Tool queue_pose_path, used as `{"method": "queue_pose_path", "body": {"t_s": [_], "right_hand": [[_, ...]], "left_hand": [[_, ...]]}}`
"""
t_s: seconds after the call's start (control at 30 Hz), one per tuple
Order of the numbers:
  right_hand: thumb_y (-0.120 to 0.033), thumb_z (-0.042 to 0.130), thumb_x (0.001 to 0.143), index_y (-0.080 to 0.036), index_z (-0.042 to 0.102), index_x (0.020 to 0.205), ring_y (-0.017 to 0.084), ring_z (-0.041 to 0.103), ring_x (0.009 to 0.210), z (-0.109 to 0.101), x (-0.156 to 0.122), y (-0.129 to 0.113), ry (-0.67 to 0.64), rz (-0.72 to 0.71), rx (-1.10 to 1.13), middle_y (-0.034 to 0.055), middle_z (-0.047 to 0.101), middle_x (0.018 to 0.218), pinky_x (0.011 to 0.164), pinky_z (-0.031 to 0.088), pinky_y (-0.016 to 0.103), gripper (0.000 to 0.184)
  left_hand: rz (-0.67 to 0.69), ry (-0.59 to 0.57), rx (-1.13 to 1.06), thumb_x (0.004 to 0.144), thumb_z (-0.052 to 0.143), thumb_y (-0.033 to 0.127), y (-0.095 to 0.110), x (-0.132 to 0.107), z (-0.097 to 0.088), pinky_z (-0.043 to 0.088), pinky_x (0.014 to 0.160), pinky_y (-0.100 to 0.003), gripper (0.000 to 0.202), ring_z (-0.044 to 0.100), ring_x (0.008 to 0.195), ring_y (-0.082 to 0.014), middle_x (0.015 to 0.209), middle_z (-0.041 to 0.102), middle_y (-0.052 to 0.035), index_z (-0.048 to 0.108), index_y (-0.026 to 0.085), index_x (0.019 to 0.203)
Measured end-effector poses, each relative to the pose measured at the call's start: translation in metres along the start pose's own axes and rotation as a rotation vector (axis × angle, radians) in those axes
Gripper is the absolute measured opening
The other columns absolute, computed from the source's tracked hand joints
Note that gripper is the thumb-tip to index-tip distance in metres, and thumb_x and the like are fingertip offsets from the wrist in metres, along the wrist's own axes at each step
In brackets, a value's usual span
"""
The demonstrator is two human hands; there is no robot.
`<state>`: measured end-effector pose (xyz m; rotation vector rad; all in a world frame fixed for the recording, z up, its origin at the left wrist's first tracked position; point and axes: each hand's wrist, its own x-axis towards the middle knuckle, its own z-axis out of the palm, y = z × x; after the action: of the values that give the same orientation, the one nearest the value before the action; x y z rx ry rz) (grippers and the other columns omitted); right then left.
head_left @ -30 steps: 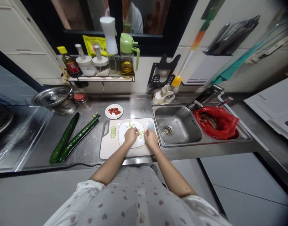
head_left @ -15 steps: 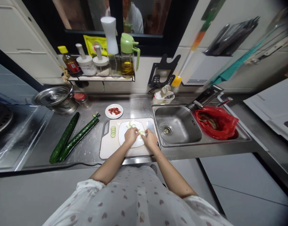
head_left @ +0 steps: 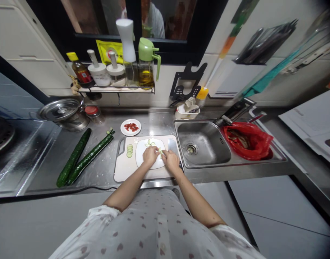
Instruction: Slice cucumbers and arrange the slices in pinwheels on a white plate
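Cucumber slices (head_left: pixel 151 143); knife (head_left: pixel 173 144) (beside plate (head_left: pixel 140 154))

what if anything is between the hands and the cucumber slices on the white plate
Nothing visible is in the way of the cucumber slices on the white plate: the left hand and right hand are right at those toward its right side.

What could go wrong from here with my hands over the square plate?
The knife lies on the board close to the right hand, so a careless move might bring it against the blade.

With the left hand also over the square plate, either could nudge the slices there.

The round plate sits near the board's far edge; pushing the board might jostle its red bits.
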<state>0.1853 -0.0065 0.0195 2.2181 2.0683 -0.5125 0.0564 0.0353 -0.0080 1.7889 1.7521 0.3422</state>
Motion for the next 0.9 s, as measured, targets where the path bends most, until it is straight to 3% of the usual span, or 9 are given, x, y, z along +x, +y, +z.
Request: {"method": "queue_pose_path", "body": {"t_s": [0.33,0.9], "right_hand": [[-0.040,0.038,0.098,-0.031,0.053,0.133,0.022,0.057,0.099,0.004,0.001,0.003,0.023,-0.020,-0.012,0.0084,0.060,0.111,0.077,0.038,0.028,0.039],[-0.040,0.039,0.097,-0.030,0.057,0.128,0.021,0.058,0.097,0.004,0.001,0.003,0.034,-0.025,-0.032,0.0083,0.060,0.111,0.077,0.038,0.028,0.037]], "left_hand": [[0.061,0.013,0.003,0.086,0.058,0.026,-0.004,0.002,-0.007,0.042,0.076,-0.026,0.015,0.059,0.093,-0.0173,0.095,0.067,-0.0017,0.070,0.027,0.095],[0.135,-0.021,0.075,0.084,0.059,0.028,-0.005,0.012,-0.010,0.042,0.078,-0.027,0.017,0.057,0.096,-0.0191,0.096,0.066,-0.0025,0.072,0.028,0.095]]}}
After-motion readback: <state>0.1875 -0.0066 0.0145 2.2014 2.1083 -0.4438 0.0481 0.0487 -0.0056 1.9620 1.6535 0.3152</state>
